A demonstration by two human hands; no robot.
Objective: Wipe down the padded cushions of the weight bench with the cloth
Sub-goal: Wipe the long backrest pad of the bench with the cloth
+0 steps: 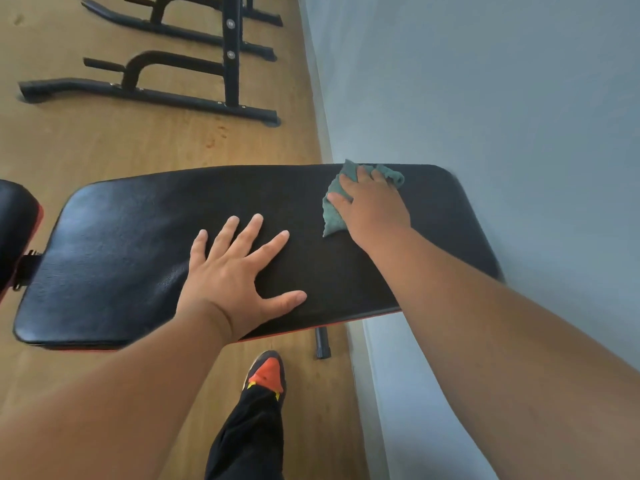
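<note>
The long black padded cushion [131, 244] of the weight bench lies across the middle of the view, with a red trim along its near edge. My left hand [235, 275] rests flat on its centre, fingers spread and straight. My right hand [372, 206] presses a crumpled teal cloth [331, 216] onto the cushion near its right end, by the far edge. The cloth shows around my fingers; part of it is hidden under my palm. A second black cushion [15, 230] shows at the left edge.
A pale grey wall [519, 98] runs close along the bench's right end. Black metal rack feet [145, 95] stand on the wooden floor beyond the bench. A bench leg [322, 342] and my foot in an orange and black shoe [268, 372] are below the near edge.
</note>
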